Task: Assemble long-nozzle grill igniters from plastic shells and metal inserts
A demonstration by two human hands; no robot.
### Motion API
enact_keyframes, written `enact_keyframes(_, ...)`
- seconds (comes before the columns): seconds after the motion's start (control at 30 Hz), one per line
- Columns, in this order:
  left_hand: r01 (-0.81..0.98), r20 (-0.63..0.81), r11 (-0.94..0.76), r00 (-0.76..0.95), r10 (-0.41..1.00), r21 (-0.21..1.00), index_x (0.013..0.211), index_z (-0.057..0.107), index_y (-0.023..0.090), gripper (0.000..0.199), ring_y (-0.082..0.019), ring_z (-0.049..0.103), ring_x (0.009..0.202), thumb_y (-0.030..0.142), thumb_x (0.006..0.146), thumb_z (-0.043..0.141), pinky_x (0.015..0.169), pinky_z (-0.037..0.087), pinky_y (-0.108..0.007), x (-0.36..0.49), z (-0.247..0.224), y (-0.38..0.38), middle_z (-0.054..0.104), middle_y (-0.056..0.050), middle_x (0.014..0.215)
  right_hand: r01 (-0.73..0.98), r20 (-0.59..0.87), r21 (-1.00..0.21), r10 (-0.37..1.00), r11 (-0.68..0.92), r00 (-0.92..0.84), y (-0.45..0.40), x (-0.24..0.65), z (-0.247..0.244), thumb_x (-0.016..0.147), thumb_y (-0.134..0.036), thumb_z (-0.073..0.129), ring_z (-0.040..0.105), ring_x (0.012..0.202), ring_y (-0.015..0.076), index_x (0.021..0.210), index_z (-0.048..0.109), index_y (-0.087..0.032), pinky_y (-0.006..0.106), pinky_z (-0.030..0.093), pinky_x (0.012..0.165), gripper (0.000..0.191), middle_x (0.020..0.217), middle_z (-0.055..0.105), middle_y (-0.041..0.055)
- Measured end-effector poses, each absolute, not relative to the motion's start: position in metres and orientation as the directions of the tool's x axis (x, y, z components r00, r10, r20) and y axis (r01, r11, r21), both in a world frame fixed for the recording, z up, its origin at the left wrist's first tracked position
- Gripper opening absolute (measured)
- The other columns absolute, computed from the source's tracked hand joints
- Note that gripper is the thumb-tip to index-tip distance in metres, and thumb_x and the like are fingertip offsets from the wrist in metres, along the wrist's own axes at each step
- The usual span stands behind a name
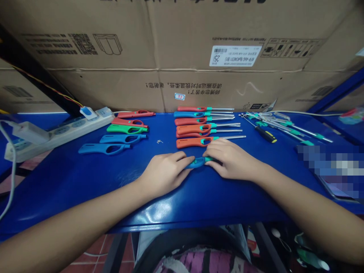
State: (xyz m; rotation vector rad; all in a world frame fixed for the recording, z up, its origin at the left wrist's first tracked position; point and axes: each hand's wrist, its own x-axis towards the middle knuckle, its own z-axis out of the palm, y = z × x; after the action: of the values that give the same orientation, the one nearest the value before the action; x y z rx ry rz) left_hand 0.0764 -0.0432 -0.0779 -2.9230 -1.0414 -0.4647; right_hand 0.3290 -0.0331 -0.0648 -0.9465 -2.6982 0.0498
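Both hands hold one blue long-neck lighter low over the blue table, its green collar toward the right. My left hand is closed around the handle end, hiding most of it. My right hand pinches the green collar end; whether a metal tube is fitted there is hidden by the fingers. Just beyond lies an orange lighter with a metal tube, front of a stacked row of red, blue and orange lighters whose tubes point right.
At left lie several lighter handles without tubes, including a blue handle and a green handle. A power strip is behind them. Metal tubes and a screwdriver lie at right, near a blurred-out device. A cardboard wall closes the back.
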Motion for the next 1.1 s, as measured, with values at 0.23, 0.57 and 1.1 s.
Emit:
enact_keyframes(0.23, 0.672, 0.214, -0.737, 0.710, 0.671, 0.079, 0.143, 0.053, 0.017, 0.049, -0.030, 0.062, 0.112, 0.042, 0.101, 0.051, 0.094, 0.057, -0.045, 0.079, -0.071, -0.040, 0.065, -0.011, 0.127, 0.773, -0.004, -0.108, 0.777, 0.625, -0.629, -0.021, 0.352, -0.047, 0.091, -0.024, 0.061, 0.062, 0.091, 0.0256, 0.093, 0.063, -0.018, 0.039, 0.043, 0.084, 0.007, 0.095, 0.069, 0.0088)
enact_keyframes(0.57, 0.632, 0.188, -0.730, 0.709, 0.680, 0.260, 0.136, 0.059, 0.016, 0.040, -0.028, 0.062, 0.113, 0.029, 0.098, 0.054, 0.095, 0.057, -0.042, 0.074, -0.072, -0.037, 0.063, -0.012, 0.123, 0.994, 0.090, 0.094, 0.995, -0.052, 0.043, 0.010, 0.442, -0.037, 0.081, -0.044, 0.065, 0.063, 0.095, 0.0384, 0.090, 0.067, -0.018, 0.050, 0.048, 0.076, 0.027, 0.098, 0.068, 0.0185)
enact_keyframes(1.1, 0.569, 0.203, -0.768, 0.749, 0.631, 0.293, 0.135, 0.058, 0.008, 0.040, -0.028, 0.059, 0.110, 0.016, 0.098, 0.049, 0.098, 0.055, -0.043, 0.079, -0.071, -0.052, 0.062, -0.016, 0.119, 0.867, 0.610, -0.451, 0.782, 0.211, 0.126, -0.017, 0.378, 0.020, 0.092, -0.032, 0.057, 0.047, 0.053, 0.0150, 0.094, 0.073, -0.024, 0.031, 0.035, 0.053, 0.018, 0.067, 0.062, 0.0036)
